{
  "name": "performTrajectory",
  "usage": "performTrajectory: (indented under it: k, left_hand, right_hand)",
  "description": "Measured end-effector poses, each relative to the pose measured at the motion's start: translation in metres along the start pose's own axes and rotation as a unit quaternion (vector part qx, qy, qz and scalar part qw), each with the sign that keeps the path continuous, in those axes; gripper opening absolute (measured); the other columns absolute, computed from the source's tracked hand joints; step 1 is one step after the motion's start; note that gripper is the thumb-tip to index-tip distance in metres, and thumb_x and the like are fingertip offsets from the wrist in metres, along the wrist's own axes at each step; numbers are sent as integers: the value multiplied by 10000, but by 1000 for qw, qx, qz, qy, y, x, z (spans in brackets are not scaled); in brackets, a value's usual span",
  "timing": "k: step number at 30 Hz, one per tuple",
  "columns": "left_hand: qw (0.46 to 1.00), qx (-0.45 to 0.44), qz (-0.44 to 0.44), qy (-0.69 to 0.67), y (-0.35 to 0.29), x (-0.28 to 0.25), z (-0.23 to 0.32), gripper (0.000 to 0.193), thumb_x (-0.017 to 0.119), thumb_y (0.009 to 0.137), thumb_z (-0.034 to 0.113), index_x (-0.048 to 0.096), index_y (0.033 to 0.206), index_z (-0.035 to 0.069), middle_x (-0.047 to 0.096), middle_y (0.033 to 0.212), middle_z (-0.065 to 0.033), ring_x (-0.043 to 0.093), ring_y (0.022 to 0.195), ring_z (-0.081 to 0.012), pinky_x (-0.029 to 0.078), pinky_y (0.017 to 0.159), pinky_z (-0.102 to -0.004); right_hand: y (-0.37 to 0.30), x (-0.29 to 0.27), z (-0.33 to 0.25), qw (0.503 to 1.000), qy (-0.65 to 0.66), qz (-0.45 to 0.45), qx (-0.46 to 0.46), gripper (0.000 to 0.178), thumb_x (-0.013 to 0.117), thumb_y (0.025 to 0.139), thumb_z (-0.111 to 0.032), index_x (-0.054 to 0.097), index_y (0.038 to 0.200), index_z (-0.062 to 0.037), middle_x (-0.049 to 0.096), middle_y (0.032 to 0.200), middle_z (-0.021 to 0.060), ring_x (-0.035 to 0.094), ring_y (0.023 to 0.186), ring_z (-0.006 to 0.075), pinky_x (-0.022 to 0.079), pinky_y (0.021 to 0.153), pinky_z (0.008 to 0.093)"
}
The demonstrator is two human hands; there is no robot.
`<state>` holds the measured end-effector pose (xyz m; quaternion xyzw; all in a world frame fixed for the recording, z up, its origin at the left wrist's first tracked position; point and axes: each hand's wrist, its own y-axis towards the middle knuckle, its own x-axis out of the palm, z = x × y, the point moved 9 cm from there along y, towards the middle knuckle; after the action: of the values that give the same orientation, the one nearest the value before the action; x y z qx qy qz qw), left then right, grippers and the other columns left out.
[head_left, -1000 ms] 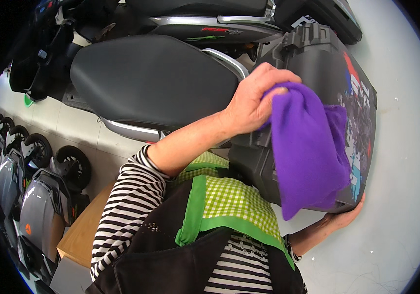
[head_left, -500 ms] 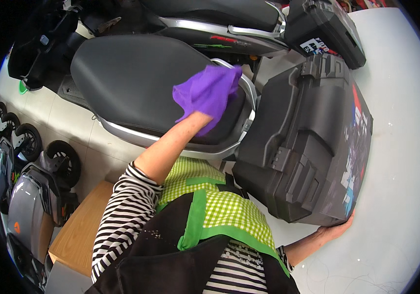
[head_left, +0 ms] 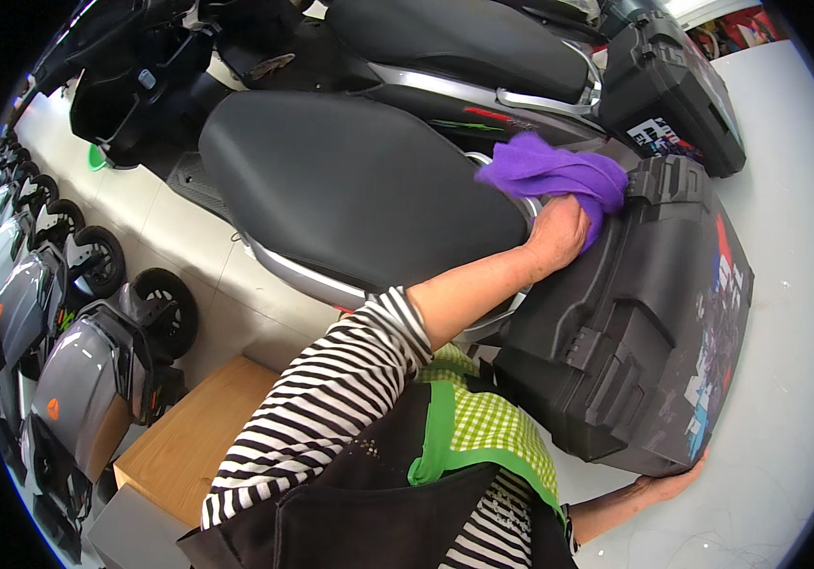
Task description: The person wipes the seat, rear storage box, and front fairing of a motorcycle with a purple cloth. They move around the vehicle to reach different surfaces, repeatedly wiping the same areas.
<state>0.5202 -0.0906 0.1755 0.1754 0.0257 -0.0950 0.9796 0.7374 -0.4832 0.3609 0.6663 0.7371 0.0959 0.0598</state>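
Observation:
My left hand (head_left: 562, 229) is closed round a bunched purple cloth (head_left: 559, 175). The cloth lies along the front face of a black hard top case (head_left: 658, 275), close to its upper latch, behind a black scooter seat (head_left: 350, 190). Against the lower right corner of that case rests my right hand (head_left: 658, 488), its fingers stretched along the edge. The fingertips are partly hidden by the case. Coloured graphics cover the case's right side.
A second scooter (head_left: 469, 47) with its own black top case (head_left: 673, 95) stands beyond. Several grey scooters (head_left: 84, 375) line the left side. A wooden box (head_left: 194, 441) sits near my left elbow. White floor (head_left: 796, 313) stretches along the right.
My left hand has moved right with the purple cloth, from over the rear of the seat to the top case. The view has shifted. My right hand stays at the case corner.

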Motion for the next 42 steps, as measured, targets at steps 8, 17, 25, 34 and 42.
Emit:
performTrajectory:
  k: [8,17,25,34,42]
  left_hand:
    - [886,-12,-319,336,-83,-41,-54,214,557,845,136,615,1042,75,615,1097,-176,683,881,-364,556,729,-485]
    - [800,-151,14,580,14,-307,-124,429,511,907,185,541,1317,308,610,1085,-97,581,1058,-313,490,801,-529]
    - [859,42,-15,509,-3,-184,-106,303,628,781,217,641,1081,256,549,964,-57,561,932,-272,474,680,-464]
    - [869,105,-137,464,-88,-176,-77,359,592,823,199,610,1176,266,537,986,-60,566,917,-251,465,688,-420]
    - [758,-224,88,606,-92,-413,-139,298,523,956,268,563,1250,250,535,1156,-143,574,1053,-354,537,774,-495]
  right_hand:
    - [-4,-7,-8,998,-16,39,-40,474,517,956,-321,554,1283,21,536,1321,142,537,1174,285,452,976,412]
    - [-35,3,-22,969,-137,66,-197,481,414,992,-285,506,1329,46,461,1385,175,465,1255,297,384,1042,419]
    - [-67,16,-28,937,-184,93,-282,484,414,998,-274,483,1374,22,440,1425,154,452,1273,267,357,1057,392]
    - [-147,74,-51,884,-262,19,-387,506,402,951,-205,444,1399,27,425,1439,196,423,1317,305,339,1083,404]
    - [-276,122,-56,666,7,-359,-653,314,605,859,-162,611,1139,-20,631,1154,85,549,1216,264,436,1035,491]
